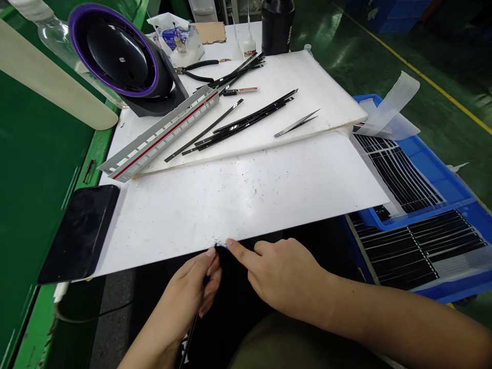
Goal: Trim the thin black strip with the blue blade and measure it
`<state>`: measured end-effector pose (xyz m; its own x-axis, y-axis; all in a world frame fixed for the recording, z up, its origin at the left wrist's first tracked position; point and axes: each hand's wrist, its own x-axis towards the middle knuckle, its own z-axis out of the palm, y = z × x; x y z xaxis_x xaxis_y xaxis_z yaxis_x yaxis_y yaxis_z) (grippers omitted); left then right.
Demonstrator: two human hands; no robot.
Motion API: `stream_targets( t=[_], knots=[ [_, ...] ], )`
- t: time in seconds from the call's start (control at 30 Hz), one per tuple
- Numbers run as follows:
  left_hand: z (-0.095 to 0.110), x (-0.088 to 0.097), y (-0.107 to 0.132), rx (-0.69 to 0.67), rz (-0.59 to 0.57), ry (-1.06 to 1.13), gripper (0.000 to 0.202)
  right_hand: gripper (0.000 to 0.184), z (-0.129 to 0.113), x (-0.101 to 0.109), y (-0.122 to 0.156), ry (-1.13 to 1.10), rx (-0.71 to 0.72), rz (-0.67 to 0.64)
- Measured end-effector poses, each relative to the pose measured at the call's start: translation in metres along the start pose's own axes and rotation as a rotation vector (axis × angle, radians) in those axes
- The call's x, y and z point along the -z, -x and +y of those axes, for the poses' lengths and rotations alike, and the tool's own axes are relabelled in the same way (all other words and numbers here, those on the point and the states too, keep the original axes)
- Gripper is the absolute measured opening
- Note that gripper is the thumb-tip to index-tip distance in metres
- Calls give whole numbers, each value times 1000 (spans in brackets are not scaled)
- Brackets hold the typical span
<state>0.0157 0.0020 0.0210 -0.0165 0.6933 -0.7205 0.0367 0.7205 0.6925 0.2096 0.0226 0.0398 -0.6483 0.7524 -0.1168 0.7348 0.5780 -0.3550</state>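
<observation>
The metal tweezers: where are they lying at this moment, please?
In the head view, the tweezers lie right of centre on the thick white board, between the bundle of dark strips and the board's near edge.

I'm watching the white tabletop carrying a phone left of the left hand and a white board beyond.

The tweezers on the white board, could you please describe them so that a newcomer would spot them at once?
On the white table, find the thick white board. Near its front edge, by the right end of the black strips, lie the tweezers. They are slim, silvery and opened into a narrow V, unlike those strips.
</observation>
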Motion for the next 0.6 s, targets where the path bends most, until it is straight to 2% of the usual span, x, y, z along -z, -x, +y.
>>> stream_targets(
  t=[0.6],
  knots=[
    [-6,2,-4,-30,-5,15,47,53,0,0,0,-21,-14,-23]
  ],
)
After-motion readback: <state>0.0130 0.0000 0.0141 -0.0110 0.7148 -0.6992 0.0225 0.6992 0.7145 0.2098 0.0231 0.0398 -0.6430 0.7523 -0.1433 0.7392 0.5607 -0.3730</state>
